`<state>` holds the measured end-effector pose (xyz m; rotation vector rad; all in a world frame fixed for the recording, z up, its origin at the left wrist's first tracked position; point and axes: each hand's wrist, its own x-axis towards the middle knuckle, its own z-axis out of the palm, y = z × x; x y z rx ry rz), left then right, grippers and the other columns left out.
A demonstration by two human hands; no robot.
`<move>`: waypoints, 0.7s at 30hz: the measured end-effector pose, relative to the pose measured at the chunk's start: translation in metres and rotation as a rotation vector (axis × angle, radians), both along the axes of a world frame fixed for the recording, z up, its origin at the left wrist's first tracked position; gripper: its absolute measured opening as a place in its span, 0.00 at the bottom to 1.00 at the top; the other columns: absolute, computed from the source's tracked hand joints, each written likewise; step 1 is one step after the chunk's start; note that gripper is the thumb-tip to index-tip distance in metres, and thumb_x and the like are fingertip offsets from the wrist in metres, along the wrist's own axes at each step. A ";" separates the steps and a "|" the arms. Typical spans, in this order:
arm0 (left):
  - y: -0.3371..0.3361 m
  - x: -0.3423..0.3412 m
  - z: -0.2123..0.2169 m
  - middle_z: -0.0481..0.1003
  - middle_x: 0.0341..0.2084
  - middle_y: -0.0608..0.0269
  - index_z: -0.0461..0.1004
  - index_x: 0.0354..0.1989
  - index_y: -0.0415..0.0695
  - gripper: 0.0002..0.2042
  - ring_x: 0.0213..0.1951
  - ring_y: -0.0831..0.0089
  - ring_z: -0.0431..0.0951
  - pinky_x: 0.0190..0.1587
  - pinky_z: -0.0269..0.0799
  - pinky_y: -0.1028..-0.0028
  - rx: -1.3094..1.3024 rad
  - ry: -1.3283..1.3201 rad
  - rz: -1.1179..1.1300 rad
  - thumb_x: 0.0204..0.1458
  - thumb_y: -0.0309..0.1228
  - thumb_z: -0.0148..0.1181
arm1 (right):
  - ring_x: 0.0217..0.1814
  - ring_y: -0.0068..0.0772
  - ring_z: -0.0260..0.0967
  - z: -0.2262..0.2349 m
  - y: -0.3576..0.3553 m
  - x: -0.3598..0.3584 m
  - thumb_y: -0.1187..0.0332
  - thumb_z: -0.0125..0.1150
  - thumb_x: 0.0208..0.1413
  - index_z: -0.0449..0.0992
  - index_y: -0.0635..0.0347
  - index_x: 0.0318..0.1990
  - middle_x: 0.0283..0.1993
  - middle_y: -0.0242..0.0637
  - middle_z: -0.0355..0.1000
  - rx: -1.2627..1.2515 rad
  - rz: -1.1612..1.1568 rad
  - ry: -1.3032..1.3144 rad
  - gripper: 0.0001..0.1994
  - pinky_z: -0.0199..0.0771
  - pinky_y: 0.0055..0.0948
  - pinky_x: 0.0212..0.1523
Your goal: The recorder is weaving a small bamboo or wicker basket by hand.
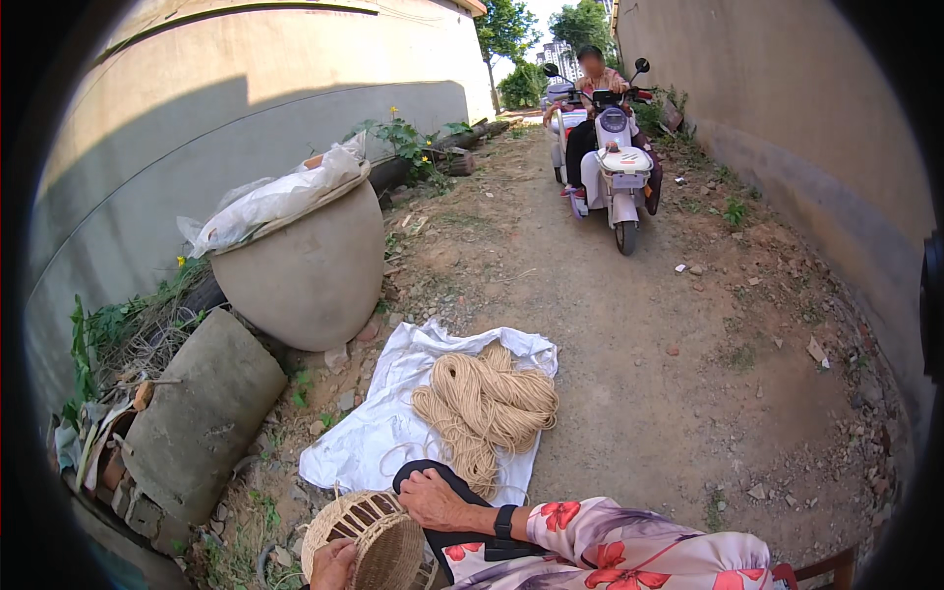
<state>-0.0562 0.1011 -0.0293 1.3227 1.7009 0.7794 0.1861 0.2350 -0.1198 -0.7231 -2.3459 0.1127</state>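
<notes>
My left hand (334, 563) has its fingers curled round the rim of the woven basket (374, 541), just below the white sheet (379, 423). Can't see my right hand. Rope bundle (487, 403) sits on that sheet.

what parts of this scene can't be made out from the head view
Head view:
- Left hand: cut off by the bottom edge, so its grip on the basket is unclear.
- Basket: lower part out of frame.
- Right hand: what lies under it is hidden.
- Cord bundle: loose end too thin to trace.

Open dirt right of the cord bundle (487, 403); big jar (305, 265) blocks left.
</notes>
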 end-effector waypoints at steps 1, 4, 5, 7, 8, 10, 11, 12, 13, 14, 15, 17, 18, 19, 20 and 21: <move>0.000 0.000 -0.001 0.78 0.38 0.63 0.77 0.49 0.39 0.17 0.39 0.75 0.76 0.41 0.72 0.74 0.002 -0.008 0.001 0.57 0.38 0.55 | 0.45 0.36 0.60 0.001 0.000 0.000 0.64 0.59 0.51 0.74 0.55 0.33 0.36 0.35 0.64 -0.012 0.007 -0.016 0.06 0.55 0.39 0.45; -0.003 0.000 0.002 0.78 0.38 0.63 0.77 0.50 0.39 0.18 0.39 0.74 0.77 0.41 0.72 0.74 -0.005 -0.013 0.011 0.57 0.38 0.55 | 0.45 0.36 0.60 0.005 -0.001 -0.001 0.65 0.58 0.51 0.74 0.55 0.32 0.36 0.34 0.64 -0.007 0.004 -0.018 0.06 0.55 0.38 0.45; -0.001 -0.001 0.001 0.79 0.39 0.63 0.77 0.50 0.39 0.18 0.39 0.74 0.77 0.41 0.72 0.74 -0.016 -0.016 0.009 0.57 0.38 0.55 | 0.45 0.35 0.60 0.004 -0.001 0.000 0.65 0.58 0.51 0.74 0.55 0.32 0.36 0.35 0.64 -0.011 0.001 -0.014 0.06 0.55 0.38 0.45; 0.002 -0.008 -0.012 0.79 0.39 0.62 0.76 0.50 0.39 0.18 0.40 0.74 0.77 0.41 0.72 0.74 -0.016 -0.051 0.009 0.58 0.38 0.55 | 0.44 0.35 0.60 0.002 -0.002 0.001 0.65 0.58 0.51 0.74 0.55 0.32 0.36 0.35 0.64 -0.018 -0.004 -0.005 0.06 0.55 0.38 0.45; 0.003 -0.006 -0.010 0.79 0.39 0.62 0.76 0.50 0.39 0.18 0.40 0.74 0.77 0.41 0.73 0.74 -0.009 -0.064 0.014 0.58 0.38 0.55 | 0.44 0.35 0.61 0.003 -0.001 0.001 0.65 0.58 0.51 0.74 0.55 0.32 0.36 0.35 0.64 -0.017 0.000 0.000 0.06 0.55 0.38 0.45; 0.003 -0.001 -0.004 0.73 0.25 0.69 0.77 0.45 0.37 0.13 0.24 0.81 0.68 0.26 0.61 0.78 -0.072 -0.125 0.118 0.58 0.33 0.55 | 0.44 0.35 0.61 0.003 -0.001 0.001 0.65 0.58 0.51 0.74 0.55 0.31 0.36 0.35 0.64 -0.016 0.005 0.010 0.06 0.55 0.38 0.45; 0.002 0.002 0.000 0.69 0.18 0.73 0.77 0.42 0.36 0.11 0.16 0.84 0.63 0.18 0.55 0.81 -0.106 -0.155 0.171 0.58 0.31 0.55 | 0.44 0.35 0.60 0.002 -0.001 0.000 0.65 0.58 0.51 0.74 0.55 0.31 0.36 0.34 0.63 -0.006 -0.001 0.017 0.05 0.55 0.38 0.45; 0.001 0.002 0.000 0.73 0.25 0.69 0.77 0.45 0.37 0.13 0.24 0.81 0.68 0.26 0.61 0.78 -0.078 -0.128 0.127 0.58 0.33 0.55 | 0.44 0.35 0.60 0.000 0.000 -0.001 0.65 0.59 0.50 0.74 0.54 0.30 0.35 0.34 0.63 0.003 -0.009 0.024 0.04 0.55 0.38 0.45; 0.000 0.002 0.000 0.76 0.32 0.65 0.76 0.48 0.38 0.16 0.32 0.77 0.73 0.33 0.67 0.76 -0.050 -0.102 0.081 0.59 0.36 0.54 | 0.43 0.35 0.60 -0.001 0.001 -0.001 0.66 0.59 0.49 0.73 0.53 0.30 0.35 0.33 0.62 0.012 -0.017 0.031 0.04 0.55 0.37 0.46; -0.002 0.001 -0.001 0.79 0.39 0.61 0.76 0.51 0.39 0.18 0.40 0.74 0.77 0.41 0.73 0.74 -0.021 -0.076 0.038 0.59 0.39 0.54 | 0.43 0.35 0.60 -0.001 0.001 -0.001 0.66 0.59 0.49 0.73 0.53 0.30 0.35 0.33 0.62 0.013 -0.014 0.033 0.04 0.55 0.38 0.46; -0.002 0.000 -0.002 0.79 0.39 0.61 0.76 0.51 0.39 0.18 0.40 0.74 0.77 0.41 0.73 0.74 -0.024 -0.066 0.034 0.59 0.39 0.54 | 0.43 0.35 0.60 -0.001 0.000 -0.002 0.66 0.59 0.49 0.73 0.53 0.30 0.35 0.33 0.62 0.013 -0.012 0.035 0.04 0.55 0.38 0.45; -0.001 -0.001 -0.003 0.79 0.39 0.61 0.76 0.51 0.38 0.18 0.40 0.73 0.77 0.42 0.73 0.74 -0.027 -0.047 0.026 0.59 0.39 0.54 | 0.43 0.35 0.59 -0.001 0.000 -0.002 0.66 0.59 0.49 0.73 0.53 0.30 0.35 0.33 0.62 0.010 -0.005 0.040 0.04 0.55 0.38 0.46; -0.001 -0.001 -0.003 0.79 0.39 0.61 0.76 0.51 0.38 0.18 0.40 0.73 0.77 0.42 0.73 0.74 -0.032 -0.052 0.028 0.59 0.39 0.54 | 0.43 0.35 0.59 -0.002 0.000 -0.002 0.66 0.59 0.49 0.73 0.53 0.30 0.35 0.33 0.62 0.006 -0.001 0.044 0.04 0.55 0.38 0.46; -0.001 -0.001 -0.003 0.79 0.39 0.61 0.76 0.51 0.38 0.18 0.40 0.73 0.77 0.42 0.73 0.73 -0.036 -0.056 0.030 0.59 0.39 0.54 | 0.43 0.35 0.59 -0.003 0.001 -0.002 0.66 0.59 0.49 0.73 0.53 0.30 0.35 0.33 0.62 0.002 0.002 0.047 0.04 0.55 0.38 0.46; -0.002 -0.001 -0.002 0.79 0.39 0.61 0.76 0.51 0.38 0.18 0.40 0.73 0.77 0.42 0.73 0.73 -0.040 -0.060 0.033 0.59 0.39 0.54 | 0.44 0.35 0.59 -0.002 0.001 -0.002 0.66 0.59 0.49 0.73 0.53 0.30 0.36 0.33 0.62 0.002 0.003 0.046 0.03 0.55 0.38 0.46; -0.001 -0.003 -0.005 0.79 0.39 0.61 0.76 0.51 0.38 0.18 0.40 0.73 0.77 0.42 0.73 0.73 -0.027 -0.062 0.032 0.59 0.39 0.54 | 0.44 0.35 0.59 -0.002 0.000 -0.002 0.67 0.59 0.49 0.73 0.53 0.30 0.36 0.33 0.62 0.002 0.004 0.045 0.03 0.55 0.38 0.46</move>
